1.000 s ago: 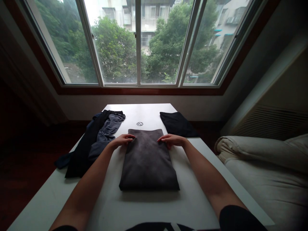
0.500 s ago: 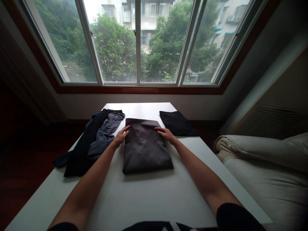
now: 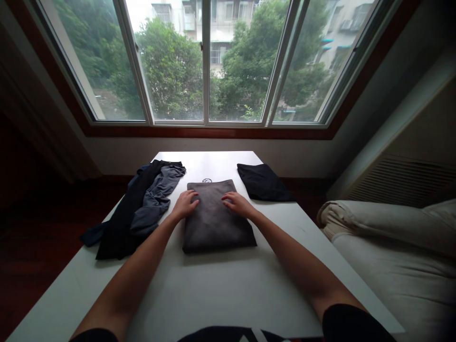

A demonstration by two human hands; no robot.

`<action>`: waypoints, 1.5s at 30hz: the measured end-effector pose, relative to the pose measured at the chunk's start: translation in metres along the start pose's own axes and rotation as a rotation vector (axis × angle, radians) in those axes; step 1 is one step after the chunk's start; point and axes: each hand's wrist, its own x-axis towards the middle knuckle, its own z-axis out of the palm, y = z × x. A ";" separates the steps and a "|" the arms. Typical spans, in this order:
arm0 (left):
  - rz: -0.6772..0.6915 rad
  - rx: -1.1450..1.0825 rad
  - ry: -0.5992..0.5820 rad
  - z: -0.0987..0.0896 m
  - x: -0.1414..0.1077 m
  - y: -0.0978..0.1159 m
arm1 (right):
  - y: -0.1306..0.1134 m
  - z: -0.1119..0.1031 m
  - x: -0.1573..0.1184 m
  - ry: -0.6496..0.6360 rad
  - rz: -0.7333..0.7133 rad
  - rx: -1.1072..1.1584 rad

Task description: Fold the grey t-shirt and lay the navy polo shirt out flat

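A folded dark grey garment (image 3: 218, 223) lies flat in the middle of the white table (image 3: 213, 294). My left hand (image 3: 186, 204) rests on its upper left edge, fingers spread over the cloth. On the upper right part lies my right hand (image 3: 238, 204), its fingers stretched out and lightly bent. Both hands press from above and neither grips the cloth. A thin dark loop, perhaps a drawstring (image 3: 207, 180), shows just past the garment's far edge.
Loose black trousers (image 3: 123, 221) and a crumpled grey-blue garment (image 3: 151, 204) are heaped at the left table edge. A folded black garment (image 3: 263, 182) lies at the back right. A beige sofa (image 3: 395, 256) stands right of the table, and a window (image 3: 206, 71) is beyond it.
Both hands have moved inward from the garment's sides onto its top. The far edge has come slightly nearer and lies straighter, and the thin loop now shows behind it.
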 end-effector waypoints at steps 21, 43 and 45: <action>0.180 0.146 -0.090 -0.012 -0.054 0.044 | -0.040 0.009 -0.133 -0.199 -0.182 -0.181; 0.594 0.216 -0.279 -0.050 -0.144 0.057 | -0.036 0.004 -0.159 0.034 -0.239 -0.227; 0.580 0.238 -0.249 -0.054 -0.142 0.055 | -0.036 0.003 -0.158 0.041 -0.257 -0.246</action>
